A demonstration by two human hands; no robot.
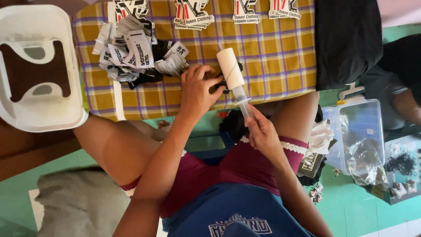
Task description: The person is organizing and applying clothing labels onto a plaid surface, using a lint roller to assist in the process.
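Checked cloth: covering the tabletop, lying under both hands.
Tag pile: lying on the checked cloth, just left of the left hand.
Lint roller: standing tilted on the checked cloth, its clear handle running down into the right hand.
Left hand: grip pressing together on a small black piece beside the roller; the piece is mostly hidden.
Right hand: grip clamping the roller's handle, below the cloth's edge.
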